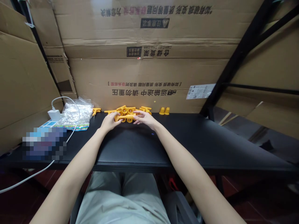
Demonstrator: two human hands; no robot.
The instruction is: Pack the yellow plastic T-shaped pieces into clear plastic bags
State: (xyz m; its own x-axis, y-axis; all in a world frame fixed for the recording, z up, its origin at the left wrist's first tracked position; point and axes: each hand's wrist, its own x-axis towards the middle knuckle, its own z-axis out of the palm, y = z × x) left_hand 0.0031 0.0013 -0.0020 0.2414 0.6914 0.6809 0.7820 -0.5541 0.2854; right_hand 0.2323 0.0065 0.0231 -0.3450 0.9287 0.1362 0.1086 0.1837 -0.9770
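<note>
A heap of yellow plastic pieces [130, 120] lies at the back of the black table, several with round cup-shaped ends and some with T-shaped bars. In front of the heap, a long yellow plastic piece [127, 116] stretches level between my two hands. My left hand [109, 122] has its thumb and fingers bent around the piece's wider left end. The fingers of my right hand [146, 119] are at its other end, with the fingertips around it and partly hiding it. Exact contact there is hard to make out.
Two yellow cup-shaped pieces [164, 111] stand at the back right. To the left lie more yellow pieces [96, 110], a clear plastic bag [76, 113] and a white charger [54, 115] with its cable. A cardboard wall [149, 68] closes the back; a black metal post [224, 74] rises on the right.
</note>
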